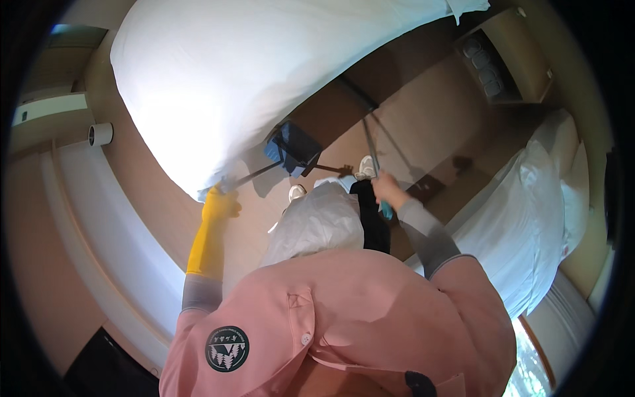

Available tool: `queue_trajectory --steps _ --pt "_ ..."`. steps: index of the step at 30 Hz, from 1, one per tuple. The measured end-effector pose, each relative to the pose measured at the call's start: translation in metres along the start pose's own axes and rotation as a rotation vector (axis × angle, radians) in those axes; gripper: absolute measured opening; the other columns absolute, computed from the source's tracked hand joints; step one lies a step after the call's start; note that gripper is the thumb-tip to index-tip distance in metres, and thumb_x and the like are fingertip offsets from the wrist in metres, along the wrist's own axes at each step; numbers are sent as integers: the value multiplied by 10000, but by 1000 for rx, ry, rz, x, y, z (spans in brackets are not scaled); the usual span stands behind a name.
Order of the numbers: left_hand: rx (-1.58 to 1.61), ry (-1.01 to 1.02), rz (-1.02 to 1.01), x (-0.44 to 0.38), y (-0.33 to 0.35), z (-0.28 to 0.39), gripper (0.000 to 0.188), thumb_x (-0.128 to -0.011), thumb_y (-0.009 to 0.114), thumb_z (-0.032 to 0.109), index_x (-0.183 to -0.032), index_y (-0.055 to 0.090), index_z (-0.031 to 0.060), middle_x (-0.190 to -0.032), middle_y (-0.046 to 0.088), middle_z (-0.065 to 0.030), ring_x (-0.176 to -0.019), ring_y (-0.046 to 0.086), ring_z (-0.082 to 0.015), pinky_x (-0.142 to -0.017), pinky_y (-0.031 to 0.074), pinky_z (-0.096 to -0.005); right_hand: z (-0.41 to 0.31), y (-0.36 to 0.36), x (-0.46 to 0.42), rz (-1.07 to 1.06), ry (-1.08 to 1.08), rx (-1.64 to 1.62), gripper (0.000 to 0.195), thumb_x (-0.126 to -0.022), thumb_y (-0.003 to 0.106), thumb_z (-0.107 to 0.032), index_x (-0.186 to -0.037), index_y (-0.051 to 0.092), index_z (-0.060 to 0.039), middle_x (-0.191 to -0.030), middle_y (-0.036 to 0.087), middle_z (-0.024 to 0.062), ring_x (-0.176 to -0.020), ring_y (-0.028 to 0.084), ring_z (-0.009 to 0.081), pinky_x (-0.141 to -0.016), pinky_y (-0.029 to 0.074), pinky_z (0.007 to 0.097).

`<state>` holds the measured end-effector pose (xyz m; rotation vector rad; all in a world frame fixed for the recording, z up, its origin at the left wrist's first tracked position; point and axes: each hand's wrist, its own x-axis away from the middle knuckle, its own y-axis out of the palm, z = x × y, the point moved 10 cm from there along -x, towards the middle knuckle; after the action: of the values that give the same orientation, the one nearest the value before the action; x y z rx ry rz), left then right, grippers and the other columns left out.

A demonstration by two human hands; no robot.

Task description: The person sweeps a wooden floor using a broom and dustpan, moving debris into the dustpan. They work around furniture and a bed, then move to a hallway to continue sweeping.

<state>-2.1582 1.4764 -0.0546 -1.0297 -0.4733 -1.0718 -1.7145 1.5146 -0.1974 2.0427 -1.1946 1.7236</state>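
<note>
My left hand (218,204), in a yellow rubber glove, is closed at the upper end of the dark handle of a long-handled dustpan (296,146). The glove is beside the corner of the white-covered bed (198,94). Blue parts show on the dustpan, which stands near my shoes. My bare right hand (389,189) grips the pole of a broom (369,131) close to its teal end. From there the pole slants away to a dark head (358,93) by the bed's lower edge, where shadow blurs its outline.
A second bed with rumpled white bedding (521,223) stands at the right. An open-fronted cabinet (531,59) holds several pale items at the far right. A white bin (100,134) is by the left wall. A whitish plastic bag (317,223) hangs at my waist.
</note>
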Motion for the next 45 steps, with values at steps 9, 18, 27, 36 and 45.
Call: queue_trajectory --steps 9,18,27,36,45 --pt "-60 136 -133 -15 -17 -16 175 -746 554 74 -918 527 59 -564 522 -57 -439 506 -139 -384 431 -261 66 143 148 -156 -24 -326 274 -827 499 -210 -1017 502 -12 -646 543 107 -476 546 194 -426 459 327" --pt "-284 183 -210 -1 -7 -19 169 -756 538 76 -924 521 70 -558 514 -53 -447 491 -132 -409 414 -255 186 65 137 242 5 -509 228 -864 470 -260 -858 487 -33 -564 500 58 -462 508 162 -407 412 303" --pt "-260 264 -310 35 51 -16 153 -759 533 79 -912 519 75 -570 508 -38 -442 490 -128 -392 393 -246 165 189 149 58 61 -206 282 -801 506 -292 -913 525 -34 -780 594 154 -649 602 260 -581 485 373" --pt "-323 307 -282 67 51 -32 304 -754 532 86 -1056 561 110 -678 533 -14 -485 500 -131 -413 399 -260 267 134 214 81 126 -742 449 -850 505 -325 -1241 434 -118 -651 509 17 -463 450 107 -409 397 258" --pt "-271 270 -251 73 -11 -81 211 -759 525 34 -961 510 93 -629 513 -62 -422 467 -140 -363 368 -264 371 134 157 256 179 -915 238 -869 454 -264 -873 480 -27 -576 500 77 -456 503 188 -415 414 324"
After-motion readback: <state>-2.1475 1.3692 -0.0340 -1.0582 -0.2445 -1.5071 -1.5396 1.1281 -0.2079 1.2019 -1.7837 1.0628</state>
